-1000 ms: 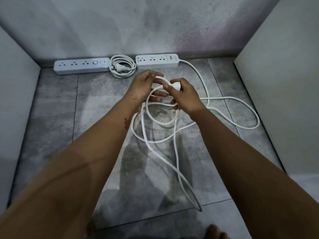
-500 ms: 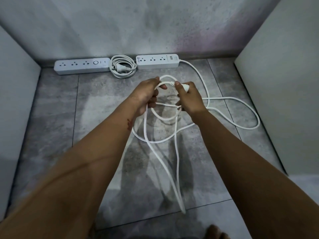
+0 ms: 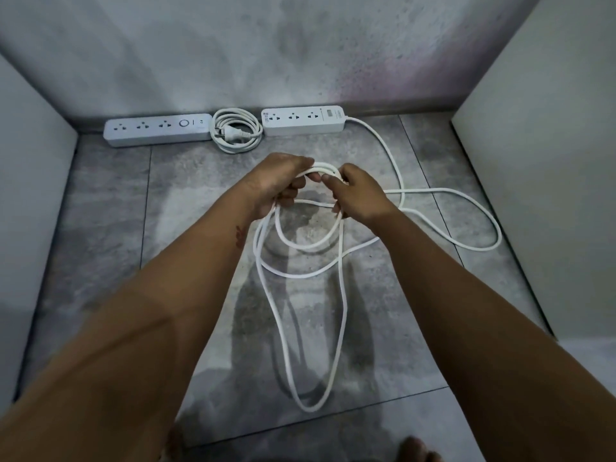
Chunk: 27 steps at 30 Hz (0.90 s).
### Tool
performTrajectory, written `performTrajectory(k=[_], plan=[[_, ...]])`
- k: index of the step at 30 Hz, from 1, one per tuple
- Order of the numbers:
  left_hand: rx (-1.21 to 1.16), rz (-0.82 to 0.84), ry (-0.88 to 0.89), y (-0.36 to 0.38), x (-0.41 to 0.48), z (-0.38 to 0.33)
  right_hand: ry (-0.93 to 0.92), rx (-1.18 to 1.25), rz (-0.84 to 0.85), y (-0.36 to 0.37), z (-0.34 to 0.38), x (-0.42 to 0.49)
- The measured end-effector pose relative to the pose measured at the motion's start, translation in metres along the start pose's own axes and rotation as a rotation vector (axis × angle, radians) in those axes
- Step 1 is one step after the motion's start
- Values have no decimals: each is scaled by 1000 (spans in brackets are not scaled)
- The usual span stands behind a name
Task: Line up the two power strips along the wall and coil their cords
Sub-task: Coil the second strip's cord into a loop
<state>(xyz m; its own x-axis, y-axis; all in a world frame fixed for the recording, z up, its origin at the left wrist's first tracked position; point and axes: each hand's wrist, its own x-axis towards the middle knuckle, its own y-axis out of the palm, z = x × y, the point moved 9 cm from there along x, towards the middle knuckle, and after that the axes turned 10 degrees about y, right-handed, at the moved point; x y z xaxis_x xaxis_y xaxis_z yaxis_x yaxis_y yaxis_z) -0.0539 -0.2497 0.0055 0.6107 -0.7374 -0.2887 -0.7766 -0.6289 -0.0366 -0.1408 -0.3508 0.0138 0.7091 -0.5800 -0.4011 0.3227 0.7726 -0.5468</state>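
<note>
The grey tiled floor (image 3: 100,228) fills most of the frame, closed off along the top by the stained wall (image 3: 233,45), and both strips already lie at its foot; the left power strip (image 3: 156,131) sits in the upper left, the right power strip (image 3: 301,120) just above centre, end to end in one row with only a coil between them, so the lining-up looks done. The loose cord (image 3: 466,198) is the larger unfinished thing; it leaves the right strip's right end, swings out in a wide loop toward the right edge of the frame, crosses itself near centre, and hangs in a long narrow loop down to the lower middle. The left hand (image 3: 276,181) and the right hand (image 3: 358,198) meet just above centre, both closed around the top of a small ring of that cord, fingers curled over the strands; I judge only the first turn or two gathered, most of the length left to wind. The coiled cord (image 3: 236,131), smaller, lies flat and finished between the two strips, its plug (image 3: 230,134) resting across the middle. What remains, as I read it: wind in the slack and set that second coil by its strip.
</note>
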Motion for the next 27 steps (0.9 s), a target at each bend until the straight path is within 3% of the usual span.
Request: performTrajectory(k=[3,5,8,11,14,18,22,27], plan=[[-77,13,-11,-1,2,2,51,53,-116,-7,-8,2],[-96,13,-40,-4,0,8,156,247,-186,-17,-20,3],[-223,22,-71,-1,-4,14,289,472,-223,-22,-38,4],[-300,-86,-37,0,-1,9,365,597,-203,-15,-44,1],[-212,-179,31,-9,3,2,393,527,-151,-4,-47,-1],[-76,-63,34,-7,2,3,290,245,-126,-9,-36,1],[-126,-20,41,-3,1,2,292,357,-53,-10,-29,4],[-225,-22,-1,3,1,4,411,597,-151,-18,-38,-1]])
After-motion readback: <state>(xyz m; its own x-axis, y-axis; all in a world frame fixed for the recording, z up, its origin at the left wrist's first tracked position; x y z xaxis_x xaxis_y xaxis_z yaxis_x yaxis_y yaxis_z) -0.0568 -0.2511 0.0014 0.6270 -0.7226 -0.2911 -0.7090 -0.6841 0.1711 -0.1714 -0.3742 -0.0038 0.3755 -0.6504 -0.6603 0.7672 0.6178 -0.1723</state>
